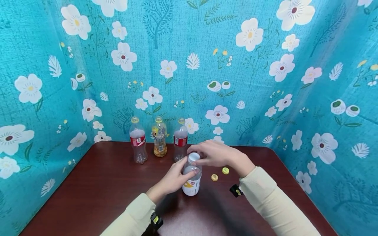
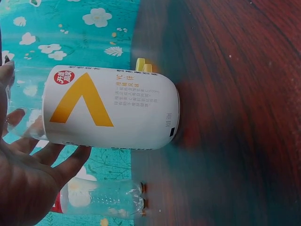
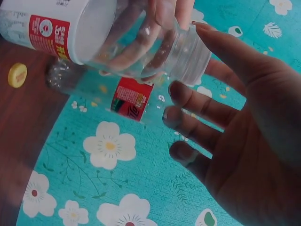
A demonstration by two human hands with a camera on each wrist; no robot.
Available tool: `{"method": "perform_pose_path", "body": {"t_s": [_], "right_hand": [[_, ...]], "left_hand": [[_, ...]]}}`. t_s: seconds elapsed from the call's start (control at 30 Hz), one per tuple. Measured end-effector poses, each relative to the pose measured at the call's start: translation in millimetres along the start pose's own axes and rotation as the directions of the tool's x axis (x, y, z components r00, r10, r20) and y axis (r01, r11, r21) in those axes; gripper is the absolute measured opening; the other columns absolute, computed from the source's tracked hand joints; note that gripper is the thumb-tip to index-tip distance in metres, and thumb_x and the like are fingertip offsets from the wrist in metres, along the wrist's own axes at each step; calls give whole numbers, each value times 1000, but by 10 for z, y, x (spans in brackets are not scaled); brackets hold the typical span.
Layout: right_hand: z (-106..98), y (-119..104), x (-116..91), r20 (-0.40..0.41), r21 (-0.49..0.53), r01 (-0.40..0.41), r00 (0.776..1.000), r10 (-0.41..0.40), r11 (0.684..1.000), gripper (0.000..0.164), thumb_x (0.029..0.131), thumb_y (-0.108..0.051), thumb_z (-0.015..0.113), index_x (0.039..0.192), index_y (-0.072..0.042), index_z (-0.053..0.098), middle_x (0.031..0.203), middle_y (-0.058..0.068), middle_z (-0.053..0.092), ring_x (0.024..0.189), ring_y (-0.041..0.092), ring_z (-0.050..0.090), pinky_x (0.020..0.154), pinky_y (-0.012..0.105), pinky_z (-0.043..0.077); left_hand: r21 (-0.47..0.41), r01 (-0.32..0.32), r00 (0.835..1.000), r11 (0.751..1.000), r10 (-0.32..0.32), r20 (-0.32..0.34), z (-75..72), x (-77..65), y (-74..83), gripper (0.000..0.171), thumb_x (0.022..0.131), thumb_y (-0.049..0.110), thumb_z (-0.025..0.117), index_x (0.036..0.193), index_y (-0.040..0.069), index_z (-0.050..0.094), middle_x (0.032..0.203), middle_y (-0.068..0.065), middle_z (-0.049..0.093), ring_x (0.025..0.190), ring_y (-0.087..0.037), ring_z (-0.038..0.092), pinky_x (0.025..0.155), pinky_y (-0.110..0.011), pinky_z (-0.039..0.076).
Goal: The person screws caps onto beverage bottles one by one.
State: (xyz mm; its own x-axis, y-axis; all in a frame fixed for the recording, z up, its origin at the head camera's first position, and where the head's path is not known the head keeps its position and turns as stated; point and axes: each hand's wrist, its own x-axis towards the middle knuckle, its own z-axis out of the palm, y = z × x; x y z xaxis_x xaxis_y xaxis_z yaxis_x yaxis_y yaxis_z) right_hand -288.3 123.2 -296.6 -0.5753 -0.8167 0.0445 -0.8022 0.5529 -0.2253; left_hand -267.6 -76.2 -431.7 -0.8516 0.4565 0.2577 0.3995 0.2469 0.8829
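A clear plastic bottle [image 1: 191, 189] with a white label and a yellow mark stands upright on the table. My left hand [image 1: 173, 178] grips it round the upper body, thumb in front and fingers behind. At its top, my right hand [image 1: 217, 154] pinches the white cap [image 3: 196, 56] between thumb and index finger; the other right fingers are loosely bent beside the neck. In the left wrist view the label [image 2: 106, 110] shows fully, while the cap is out of frame.
Behind stand a red-labelled bottle [image 1: 137, 141], a bottle with some amber colour [image 1: 160, 144] and another red-labelled bottle [image 1: 180, 140], all with yellow at their necks. Two yellow caps [image 1: 214, 177] lie right of the held bottle on the dark wooden table [image 1: 97, 190]. Flowered blue cloth [image 1: 183, 39] surrounds the table.
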Motion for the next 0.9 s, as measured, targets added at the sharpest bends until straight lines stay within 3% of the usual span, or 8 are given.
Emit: {"method": "perform_pose_path", "body": {"t_s": [0.23, 0.47, 0.6, 0.77, 0.9], "right_hand": [[-17, 46, -10, 22, 54, 37, 999, -39, 998, 27, 96, -25, 74, 121, -18, 69, 89, -11, 63, 75, 10, 57, 65, 28, 49], [0, 63, 13, 9, 110, 25, 1000, -26, 994, 17, 95, -24, 75, 110, -18, 70, 71, -6, 55, 62, 14, 52, 56, 26, 41], [57, 58, 25, -56, 50, 19, 998, -16, 999, 19, 94, -31, 76, 102, -16, 69, 64, -6, 49, 56, 8, 44, 52, 24, 36], [143, -3, 20, -143, -55, -68, 988, 60, 996, 30, 92, -43, 76, 95, -14, 67, 59, -10, 49, 51, 6, 45, 47, 23, 37], [185, -23, 16, -160, -40, -137, 979, 129, 990, 34, 91, -47, 76, 95, -14, 66, 58, -9, 49, 49, 7, 46, 46, 23, 38]], "left_hand": [[-8, -2, 1000, 1000, 2, -1, 3, 1, -3, 54, 101, 34, 66, 150, 27, 45, 141, -1, 59, 122, -22, 62, 99, -49, 54], [-10, -9, 1000, 1000, 9, -18, 28, 4, -17, 54, 101, 34, 66, 150, 27, 45, 140, -1, 60, 120, -21, 63, 98, -49, 54], [-14, -5, 1000, 1000, 5, -29, 45, -3, -13, 54, 101, 35, 67, 150, 27, 46, 138, -1, 62, 118, -20, 65, 96, -47, 56], [-37, 4, 1000, 999, -5, -31, 43, -17, -11, 56, 100, 36, 67, 151, 29, 44, 140, -2, 61, 119, -22, 65, 97, -48, 55], [-45, 26, 999, 999, -27, -34, 45, -12, -22, 58, 100, 36, 68, 152, 31, 44, 140, -1, 61, 120, -22, 64, 98, -50, 54]]}}
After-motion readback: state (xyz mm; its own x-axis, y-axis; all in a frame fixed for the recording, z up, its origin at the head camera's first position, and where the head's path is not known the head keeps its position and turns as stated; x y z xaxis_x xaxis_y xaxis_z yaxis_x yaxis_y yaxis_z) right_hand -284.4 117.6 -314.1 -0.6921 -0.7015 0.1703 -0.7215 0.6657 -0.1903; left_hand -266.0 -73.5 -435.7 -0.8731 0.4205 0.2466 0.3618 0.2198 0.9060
